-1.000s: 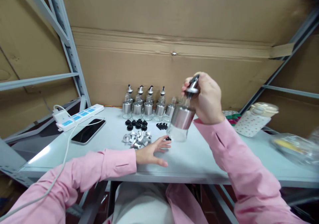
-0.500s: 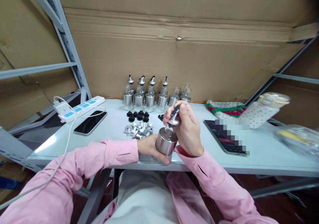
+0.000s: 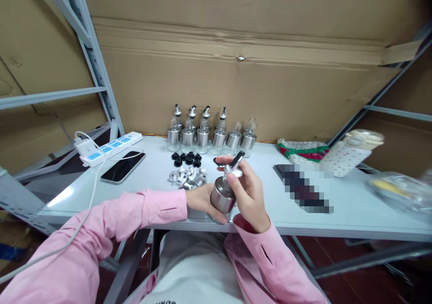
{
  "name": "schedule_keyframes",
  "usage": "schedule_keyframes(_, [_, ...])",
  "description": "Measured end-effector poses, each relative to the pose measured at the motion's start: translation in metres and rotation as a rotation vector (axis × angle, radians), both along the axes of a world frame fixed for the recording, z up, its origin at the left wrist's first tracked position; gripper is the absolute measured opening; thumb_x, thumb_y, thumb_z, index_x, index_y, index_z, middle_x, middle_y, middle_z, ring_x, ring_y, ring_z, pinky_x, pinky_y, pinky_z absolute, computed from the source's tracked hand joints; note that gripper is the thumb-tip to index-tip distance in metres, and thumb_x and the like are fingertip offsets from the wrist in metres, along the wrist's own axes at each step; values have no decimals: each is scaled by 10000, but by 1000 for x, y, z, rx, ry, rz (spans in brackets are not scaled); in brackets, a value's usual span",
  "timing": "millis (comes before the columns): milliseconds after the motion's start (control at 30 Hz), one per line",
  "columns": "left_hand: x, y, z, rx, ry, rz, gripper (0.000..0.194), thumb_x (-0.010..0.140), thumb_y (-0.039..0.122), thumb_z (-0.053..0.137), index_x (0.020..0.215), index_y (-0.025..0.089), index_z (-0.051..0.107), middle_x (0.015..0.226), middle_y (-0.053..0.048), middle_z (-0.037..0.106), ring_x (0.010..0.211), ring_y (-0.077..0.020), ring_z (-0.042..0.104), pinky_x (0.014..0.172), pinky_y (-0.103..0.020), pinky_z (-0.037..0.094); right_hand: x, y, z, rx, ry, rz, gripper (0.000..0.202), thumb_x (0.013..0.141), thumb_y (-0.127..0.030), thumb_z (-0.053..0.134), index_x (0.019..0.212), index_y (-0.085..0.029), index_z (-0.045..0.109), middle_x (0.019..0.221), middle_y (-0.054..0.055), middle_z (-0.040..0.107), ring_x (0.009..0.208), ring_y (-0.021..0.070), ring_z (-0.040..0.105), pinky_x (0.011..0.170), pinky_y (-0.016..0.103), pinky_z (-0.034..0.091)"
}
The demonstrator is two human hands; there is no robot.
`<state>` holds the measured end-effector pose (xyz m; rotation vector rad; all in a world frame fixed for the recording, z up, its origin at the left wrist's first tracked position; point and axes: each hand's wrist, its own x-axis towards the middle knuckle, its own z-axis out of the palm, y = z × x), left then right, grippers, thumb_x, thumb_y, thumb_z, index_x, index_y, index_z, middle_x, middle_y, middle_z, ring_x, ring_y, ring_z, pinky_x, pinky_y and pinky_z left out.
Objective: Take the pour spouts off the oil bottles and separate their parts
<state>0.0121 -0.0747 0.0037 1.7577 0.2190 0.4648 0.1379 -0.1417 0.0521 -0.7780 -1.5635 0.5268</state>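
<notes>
My left hand (image 3: 205, 201) is wrapped round a glass bottle with a steel sleeve (image 3: 222, 197) at the table's front edge. Above it, my right hand (image 3: 248, 191) grips a silver pourer with a black lever (image 3: 235, 165), which sits at the bottle's neck. Behind stand several steel-sleeved glass bottles (image 3: 202, 138) in rows, some of the back ones topped with pourers (image 3: 192, 111). Left of my hands lie several black stoppers (image 3: 189, 160) and a pile of silver pourer parts (image 3: 191, 177).
On the left are a white power strip (image 3: 111, 148) with a cable and a phone (image 3: 123, 166). To the right lie a partly blurred dark device (image 3: 303, 189), a patterned cloth (image 3: 300, 151), a dotted white bottle (image 3: 349, 153) and a plastic-wrapped item (image 3: 398, 191). Cardboard (image 3: 236, 88) stands behind.
My right hand has moved slightly lower and turned, its fingers now more spread around the pourer. My left hand still holds the bottle, which has hardly moved.
</notes>
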Motion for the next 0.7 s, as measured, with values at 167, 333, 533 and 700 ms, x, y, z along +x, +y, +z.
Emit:
schedule_keyframes(167, [0, -1, 0, -29, 7, 16, 459, 499, 256, 816, 886, 126, 607, 824, -29, 624, 865, -181, 579, 851, -321, 446, -6, 5, -8, -9, 43, -58, 189, 882, -339, 453, 1016, -211, 494, 900, 40, 577, 670, 143, 586, 594, 286, 496])
schedule_keyframes(333, [0, -1, -1, -13, -16, 15, 453, 506, 231, 810, 896, 121, 607, 875, -42, 633, 875, -181, 585, 886, -341, 443, -10, 6, -10, 6, 45, -132, 229, 879, -365, 449, 1034, -200, 489, 771, 12, 553, 629, 139, 559, 588, 286, 473])
schedule_keyframes(533, [0, -1, -2, 24, -17, -10, 437, 522, 218, 801, 901, 118, 606, 881, -50, 636, 887, -193, 582, 885, -358, 455, -12, 2, -7, -15, 23, -179, 249, 874, -394, 456, 1020, -196, 491, 682, -4, 556, 605, 145, 552, 579, 282, 452])
schedule_keyframes(700, [-1, 0, -5, -20, 37, 2, 440, 517, 265, 811, 881, 118, 613, 846, -45, 635, 860, -188, 584, 838, -337, 472, -15, 2, -4, -44, 119, -147, 244, 898, -429, 400, 1006, -215, 446, 628, -33, 551, 538, 130, 551, 530, 264, 443])
